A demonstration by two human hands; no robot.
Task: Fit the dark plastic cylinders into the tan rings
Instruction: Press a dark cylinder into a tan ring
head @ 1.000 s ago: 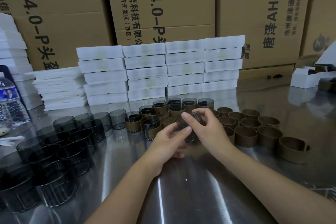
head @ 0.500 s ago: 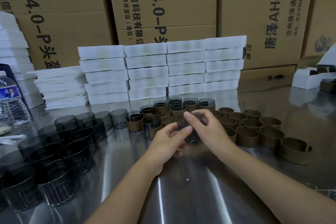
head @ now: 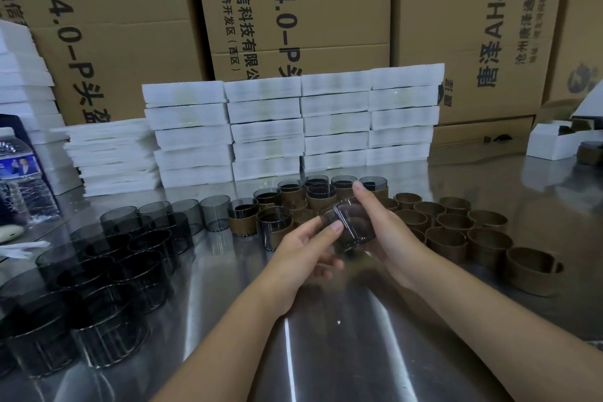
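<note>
Left hand (head: pixel 301 250) and right hand (head: pixel 390 233) grip one tilted dark cylinder (head: pixel 350 225) (tan rings (head: pixel 455 222) crowd three o'clock); steel table (head: pixel 326 356) shows at six.

Smoky translucent glossy plastic cylinders (head: pixel 107 274), matt tan rings (head: pixel 456 225), a reflective brushed-metal table (head: pixel 326 352), matt cardboard boxes (head: pixel 293 10)
</note>
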